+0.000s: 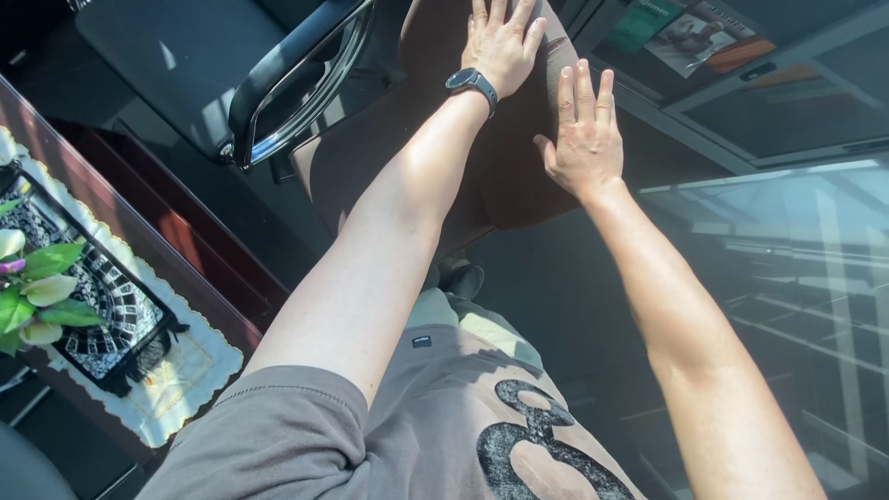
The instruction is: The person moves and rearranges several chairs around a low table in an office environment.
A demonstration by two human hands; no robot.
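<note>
Both hands are being pressed flat, fingers spread, nothing gripped, on a brown chair (482,176): left hand (501,42) higher, right hand (583,139) near the edge. Its padded surface is probably being felt as soft; the rim likely offers firmer hold.

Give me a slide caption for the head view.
Both hands, left hand and right hand, flat on a brown padded chair back.

— What is the person wearing?
— A grey-brown short-sleeved shirt (407,417) with a large dark print on the front, pale trousers (472,324), and a dark wristwatch (470,83) on the left wrist; both forearms are bare.
</note>
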